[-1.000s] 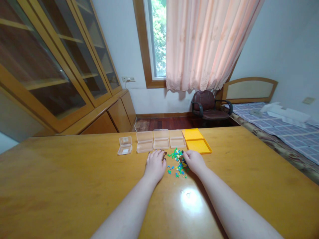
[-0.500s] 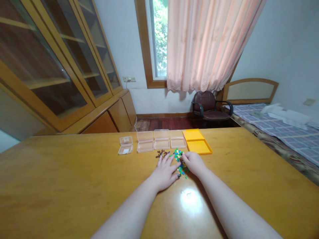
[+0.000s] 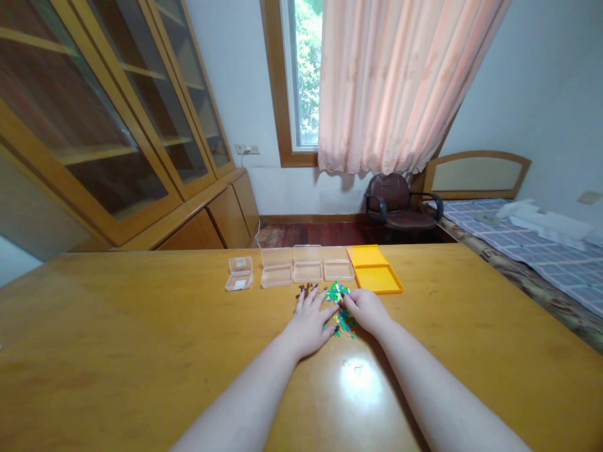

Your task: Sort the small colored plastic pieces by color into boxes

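Observation:
My left hand (image 3: 308,325) lies spread on the table, its fingertips at a small heap of brown pieces (image 3: 306,289) and its thumb beside the mixed pile. That pile of tiny green, blue and yellow pieces (image 3: 336,292) is spread between my two hands. My right hand (image 3: 367,309) is at the pile's right side, fingers curled and pinched down among the pieces. Whatever sits between those fingertips is too small to name. Beyond the hands, several clear plastic boxes (image 3: 277,276) stand with their lids up, next to an opened yellow box (image 3: 379,280).
The wooden table (image 3: 141,351) has its far edge just behind the boxes. A smaller clear box (image 3: 239,282) with a white label stands at the left end of the row. Past the table are an office chair (image 3: 400,204), a bed (image 3: 518,220) and a glass-fronted cabinet (image 3: 198,182).
The camera view has shifted slightly. My right hand stays pinched at the pile and my left hand remains spread; a few coloured pieces near the fingertips lie differently.

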### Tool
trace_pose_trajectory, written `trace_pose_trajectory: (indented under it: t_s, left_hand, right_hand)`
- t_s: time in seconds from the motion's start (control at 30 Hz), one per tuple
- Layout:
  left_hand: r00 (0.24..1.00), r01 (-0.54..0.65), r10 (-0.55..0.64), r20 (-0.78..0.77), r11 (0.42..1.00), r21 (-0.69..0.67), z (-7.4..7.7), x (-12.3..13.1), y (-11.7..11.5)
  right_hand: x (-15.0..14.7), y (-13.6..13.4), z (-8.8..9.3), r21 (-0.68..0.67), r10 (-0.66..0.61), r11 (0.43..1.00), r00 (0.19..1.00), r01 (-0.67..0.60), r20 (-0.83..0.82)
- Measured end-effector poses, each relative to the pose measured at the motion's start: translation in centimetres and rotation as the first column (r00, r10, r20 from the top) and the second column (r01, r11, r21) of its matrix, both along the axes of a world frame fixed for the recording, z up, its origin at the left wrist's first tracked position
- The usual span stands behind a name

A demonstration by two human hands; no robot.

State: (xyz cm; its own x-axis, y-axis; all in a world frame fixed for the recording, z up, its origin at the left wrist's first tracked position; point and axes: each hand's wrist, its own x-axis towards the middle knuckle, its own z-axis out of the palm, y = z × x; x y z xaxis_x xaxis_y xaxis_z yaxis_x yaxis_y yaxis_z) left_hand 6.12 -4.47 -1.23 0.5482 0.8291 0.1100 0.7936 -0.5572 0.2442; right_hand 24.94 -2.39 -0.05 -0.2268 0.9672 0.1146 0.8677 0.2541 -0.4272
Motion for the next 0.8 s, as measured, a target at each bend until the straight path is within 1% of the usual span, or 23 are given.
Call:
trace_pose_trajectory:
  t_s: [0.07, 0.17, 0.3, 0.5, 0.57, 0.7, 0.73, 0.8]
  left_hand:
    - [1.000, -0.013, 0.013, -0.006, 1.000, -0.005, -0.1, 0.0, 0.0]
    - [0.998, -0.060, 0.060, -0.023, 0.998, -0.010, -0.2, 0.0, 0.0]
    - [0.998, -0.033, 0.032, -0.046, 0.999, -0.035, 0.2, 0.1, -0.1]
    - [1.000, -0.026, 0.026, -0.018, 1.000, -0.017, 0.5, 0.1, -0.1]
    - [1.000, -0.001, 0.001, -0.001, 1.000, -0.018, 0.5, 0.1, -0.1]
    - [0.999, 0.024, -0.024, 0.030, 1.000, 0.004, 0.8, 0.0, -0.2]
    - [0.999, 0.018, -0.018, 0.040, 1.000, 0.008, 0.8, 0.0, -0.2]
    - [0.998, -0.003, 0.002, 0.057, 1.000, 0.013, 1.0, 0.1, -0.2]
  right_hand:
    - [0.0, 0.0, 0.1, 0.001, 0.025, 1.000, 1.000, -0.025, -0.005]
    - [0.1, 0.0, 0.2, -0.008, 0.006, 1.000, 0.999, -0.006, -0.032]
    - [0.2, 0.1, 0.1, -0.008, -0.020, 1.000, 0.999, 0.020, -0.044]
    - [0.0, 0.1, -0.1, 0.011, 0.070, 0.998, 0.997, -0.070, -0.019]
    - [0.1, 0.1, -0.2, 0.018, 0.038, 0.999, 0.999, -0.038, -0.030]
    - [0.6, 0.4, -0.3, 0.027, -0.149, 0.988, 0.988, 0.149, -0.035]
    - [0.7, 0.4, -0.3, 0.032, -0.168, 0.985, 0.985, 0.170, -0.033]
    - [0.6, 0.4, -0.2, 0.050, -0.132, 0.990, 0.991, 0.134, -0.030]
